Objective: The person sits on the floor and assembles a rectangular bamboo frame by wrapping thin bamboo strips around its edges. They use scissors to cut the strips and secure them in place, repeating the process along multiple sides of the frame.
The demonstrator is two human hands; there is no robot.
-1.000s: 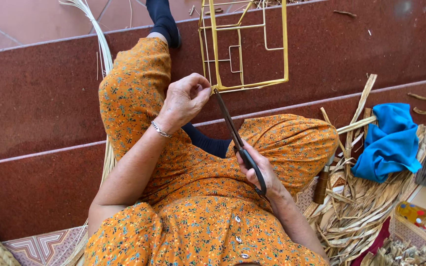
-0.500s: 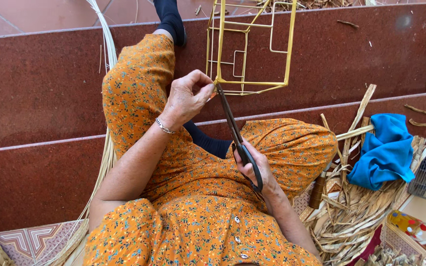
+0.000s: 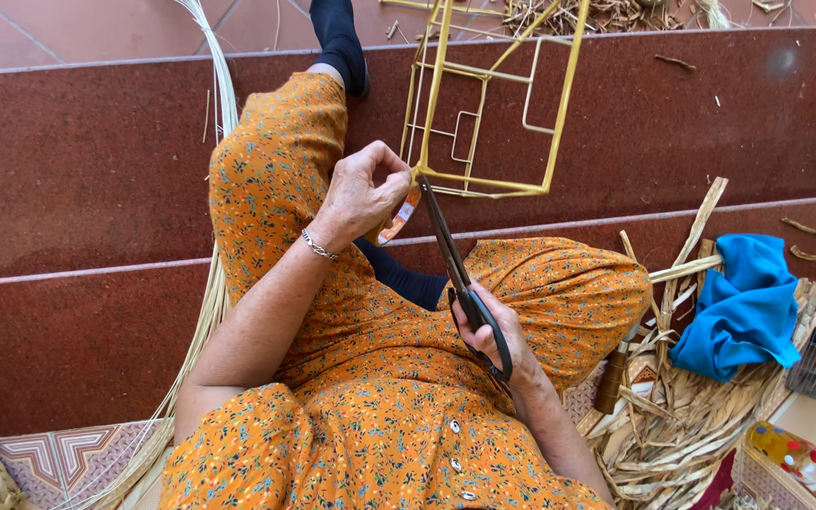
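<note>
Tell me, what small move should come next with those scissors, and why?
Probably close the scissors. The right hand has its fingers in the handles, and the blade tips sit at the corner of the yellow frame, right where the left hand pinches something. Whether the blades are open is hard to tell.

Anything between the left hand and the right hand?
Head view: the long black scissors span it, handles in the right hand, tips at the left hand by the yellow frame.

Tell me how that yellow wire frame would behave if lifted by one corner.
The yellow wire frame is thin open rod, so probably light. Its bars look straight, so likely stiff, perhaps flexing a little. The left hand pinches a corner while scissors in the right hand meet it; unsupported, it might swing.
</note>
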